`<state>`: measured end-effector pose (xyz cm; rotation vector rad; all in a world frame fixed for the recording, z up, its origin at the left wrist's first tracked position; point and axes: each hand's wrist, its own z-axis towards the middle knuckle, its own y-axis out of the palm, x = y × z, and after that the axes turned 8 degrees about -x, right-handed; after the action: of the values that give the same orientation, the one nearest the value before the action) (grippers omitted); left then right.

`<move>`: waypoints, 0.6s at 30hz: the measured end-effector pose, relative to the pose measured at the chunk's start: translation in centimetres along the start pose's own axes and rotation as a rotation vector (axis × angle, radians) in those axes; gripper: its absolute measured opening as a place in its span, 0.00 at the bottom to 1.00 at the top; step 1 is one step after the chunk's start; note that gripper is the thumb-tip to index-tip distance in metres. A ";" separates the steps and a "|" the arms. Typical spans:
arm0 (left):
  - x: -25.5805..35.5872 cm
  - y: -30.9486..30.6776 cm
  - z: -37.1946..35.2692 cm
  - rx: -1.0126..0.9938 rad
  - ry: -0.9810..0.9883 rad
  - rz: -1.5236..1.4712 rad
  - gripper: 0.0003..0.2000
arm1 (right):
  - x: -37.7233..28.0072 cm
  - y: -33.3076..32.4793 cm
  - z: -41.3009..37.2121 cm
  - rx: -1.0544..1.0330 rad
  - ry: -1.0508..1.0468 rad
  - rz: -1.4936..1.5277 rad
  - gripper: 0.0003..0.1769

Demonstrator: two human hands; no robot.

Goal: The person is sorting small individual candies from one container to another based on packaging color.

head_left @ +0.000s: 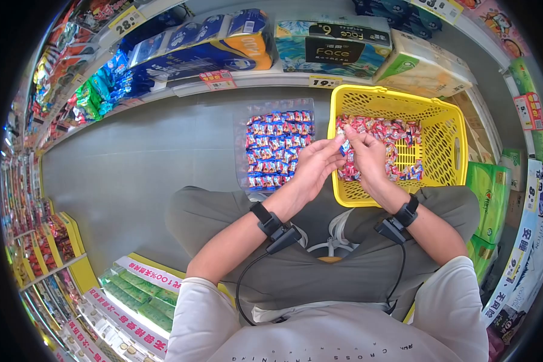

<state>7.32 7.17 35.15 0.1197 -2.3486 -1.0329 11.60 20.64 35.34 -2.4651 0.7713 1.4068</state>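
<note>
My left hand (317, 164) and my right hand (369, 158) meet over the left rim of a yellow plastic basket (446, 123). Their fingertips close together on a small blue-wrapped candy (344, 146). Loose wrapped candies (380, 127), mostly red and pink, lie scattered in the basket under my right hand. To the left, a clear plastic tray (240, 142) stands on the floor, with blue-and-red wrapped candies (277, 145) laid in neat rows. My left forearm passes close to its near right corner. How the fingers share the candy is partly hidden.
Shelves curve around the floor (139, 163). Tissue packs (332, 51) and a blue paper pack (205, 45) sit on the shelf ahead. Green packs (487, 199) stand right of the basket. My crossed legs lie close behind tray and basket. Wrist devices trail black cables (240, 286).
</note>
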 end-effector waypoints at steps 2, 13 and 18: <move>0.2 0.6 -0.3 0.003 0.032 0.152 0.09 | 0.0 0.0 0.1 -0.002 -0.010 0.001 0.16; 0.3 -1.9 1.2 0.306 0.252 0.270 0.09 | -0.6 0.0 -0.8 -0.344 0.250 -0.004 0.10; -0.1 -2.0 1.6 0.298 0.273 0.167 0.10 | -0.4 0.0 -0.7 -0.482 0.285 -0.112 0.11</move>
<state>6.26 6.85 32.88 0.1623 -2.2021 -0.5454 11.96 20.48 36.06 -3.0678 0.3565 1.3423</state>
